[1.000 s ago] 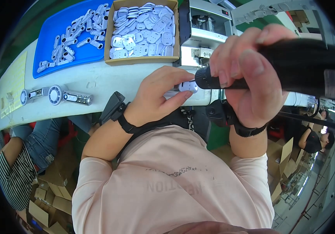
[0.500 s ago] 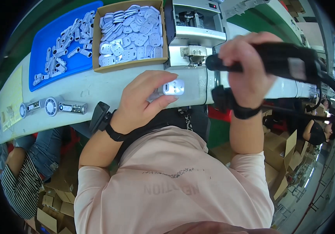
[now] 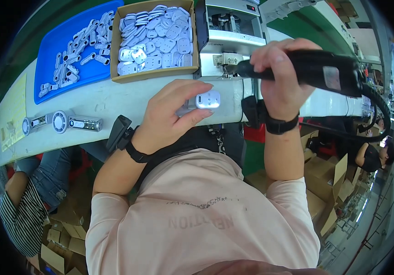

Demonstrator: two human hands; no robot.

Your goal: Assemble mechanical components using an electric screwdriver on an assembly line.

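Observation:
My left hand [image 3: 169,114] pinches a small pale plastic casing [image 3: 208,99] between thumb and fingers, just above the worktable. The casing has rounded corners and a dark slot, with small holes on the side that shows. In my right hand [image 3: 285,78] is a black electric screwdriver [image 3: 323,71], lying nearly level with its cable trailing off to the right. Its nose points left and sits at the metal outlet of a screw feeder [image 3: 229,41]. I cannot tell whether the bit touches the outlet. Both wrists wear black straps with a dark block.
A cardboard box [image 3: 155,75] full of pale casings stands beside a blue tray [image 3: 85,75] of slim parts. Two small handheld fans [image 3: 61,123] lie at the left on the white worktable [image 3: 128,98]. A person in stripes [image 3: 23,220] sits at left; open cartons [image 3: 318,174] stand lower right.
My right hand has moved left with the electric screwdriver, bringing its nose to the screw feeder's outlet. My left hand and the casing have shifted only slightly.

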